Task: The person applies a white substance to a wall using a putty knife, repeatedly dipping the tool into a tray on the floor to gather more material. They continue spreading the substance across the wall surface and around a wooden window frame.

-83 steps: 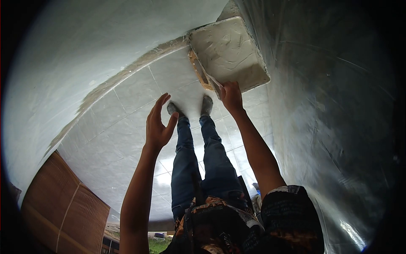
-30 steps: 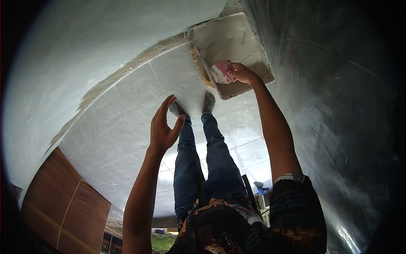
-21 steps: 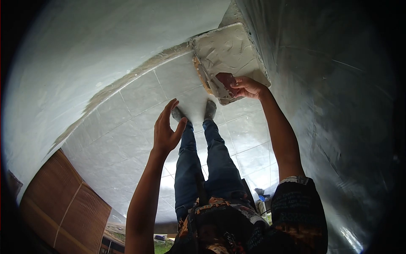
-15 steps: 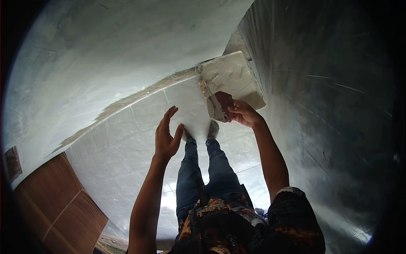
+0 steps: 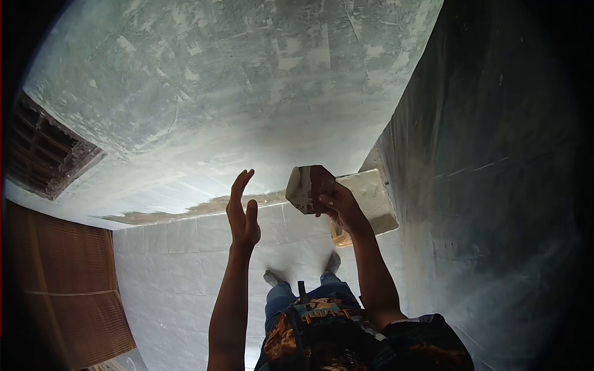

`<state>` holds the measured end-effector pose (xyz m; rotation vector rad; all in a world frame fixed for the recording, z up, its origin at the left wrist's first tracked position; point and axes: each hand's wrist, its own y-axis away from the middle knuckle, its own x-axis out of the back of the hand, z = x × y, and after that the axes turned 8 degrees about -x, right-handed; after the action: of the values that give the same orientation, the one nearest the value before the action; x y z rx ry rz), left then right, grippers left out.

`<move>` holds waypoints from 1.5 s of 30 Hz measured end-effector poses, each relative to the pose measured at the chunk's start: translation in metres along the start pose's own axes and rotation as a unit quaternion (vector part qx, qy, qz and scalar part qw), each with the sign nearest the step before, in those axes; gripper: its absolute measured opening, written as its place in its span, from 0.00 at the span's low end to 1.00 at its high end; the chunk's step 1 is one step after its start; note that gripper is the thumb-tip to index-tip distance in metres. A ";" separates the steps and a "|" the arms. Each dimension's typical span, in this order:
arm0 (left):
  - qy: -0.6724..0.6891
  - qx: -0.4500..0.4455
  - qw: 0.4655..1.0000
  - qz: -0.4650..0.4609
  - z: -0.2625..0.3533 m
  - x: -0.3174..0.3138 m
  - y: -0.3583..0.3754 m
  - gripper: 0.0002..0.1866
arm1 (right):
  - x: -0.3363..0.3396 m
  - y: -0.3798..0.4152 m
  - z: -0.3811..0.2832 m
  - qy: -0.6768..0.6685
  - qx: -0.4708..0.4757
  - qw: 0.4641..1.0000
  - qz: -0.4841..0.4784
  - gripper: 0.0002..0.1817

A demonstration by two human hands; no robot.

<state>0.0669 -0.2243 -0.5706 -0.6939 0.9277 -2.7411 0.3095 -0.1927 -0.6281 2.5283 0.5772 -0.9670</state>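
My right hand grips a flat reddish-brown putty scraper, with the thumb on its face. A pale lump of wet putty clings to the scraper's left edge. My left hand is raised beside it, empty, fingers stretched upward and thumb apart. Behind and below my right forearm lies a rectangular putty tray, partly hidden by that arm. Ahead of both hands rises the wall, patchy with skim coat, and neither hand touches it.
A dark wall runs along the right. On the left are a barred vent opening and a brown slatted panel. The tiled floor lies under my feet. Along the wall's base runs an uncoated strip.
The scraper has moved up and left, away from the tray toward the wall, now with putty on its edge. My view has tilted up, showing more wall. My left hand stays raised and open.
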 end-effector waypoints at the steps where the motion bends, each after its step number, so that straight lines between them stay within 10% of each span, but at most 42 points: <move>1: -0.002 -0.012 1.000 0.009 0.005 0.015 -0.007 0.38 | -0.017 -0.004 0.000 0.008 0.009 1.000 -0.010 0.12; 18: 0.008 -0.193 0.977 0.091 0.042 0.275 -0.070 0.34 | -0.310 -0.070 0.020 -0.002 0.164 0.970 -0.180 0.17; 45: -0.075 -0.301 0.945 0.102 -0.010 0.367 -0.195 0.35 | -0.423 -0.198 -0.015 0.054 0.229 0.951 -0.201 0.14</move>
<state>-0.2611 -0.1730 -0.3209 -0.8220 1.7113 -2.1799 -0.0677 -0.1192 -0.3631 2.9509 1.0363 -1.2253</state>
